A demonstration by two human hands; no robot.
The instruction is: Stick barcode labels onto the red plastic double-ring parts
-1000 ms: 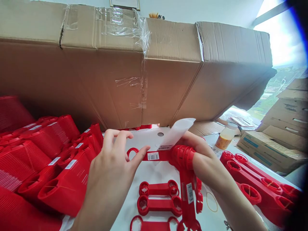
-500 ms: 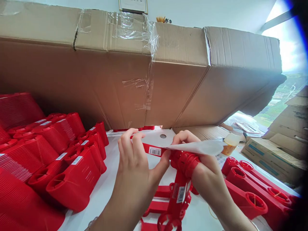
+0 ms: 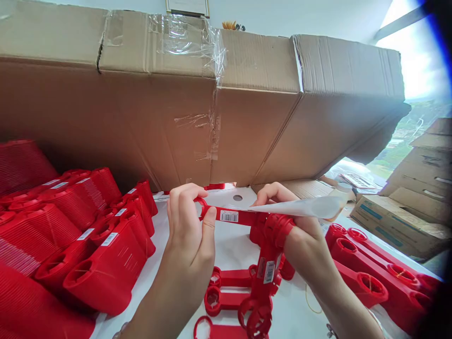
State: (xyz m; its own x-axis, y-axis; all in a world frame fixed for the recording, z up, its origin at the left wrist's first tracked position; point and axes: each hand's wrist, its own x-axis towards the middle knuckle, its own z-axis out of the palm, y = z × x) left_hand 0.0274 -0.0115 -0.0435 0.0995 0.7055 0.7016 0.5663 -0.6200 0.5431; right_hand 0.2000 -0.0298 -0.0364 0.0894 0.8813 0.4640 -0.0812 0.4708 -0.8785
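A flat red plastic strip with ring-shaped ends is stretched between my hands, with a white barcode sticker facing me. My left hand pinches it near its left ring, thumb in front. My right hand grips the other end, its fingers partly hidden behind a whitish sheet seen nearly edge-on. That sheet also lies in the right hand's grasp. More red strips, one with a barcode sticker, hang below the right hand, their rings bunched by its palm and wrist.
Bundled stacks of red strips fill the left side. More bundles lie at the right, and loose strips on the white table. A large cardboard box spans the back. Smaller cartons and a cloudy container stand right.
My left thumb has moved left along the strip to its ring end, uncovering more of the strip and its sticker. My right hand still holds the sheet. The view has shifted slightly.
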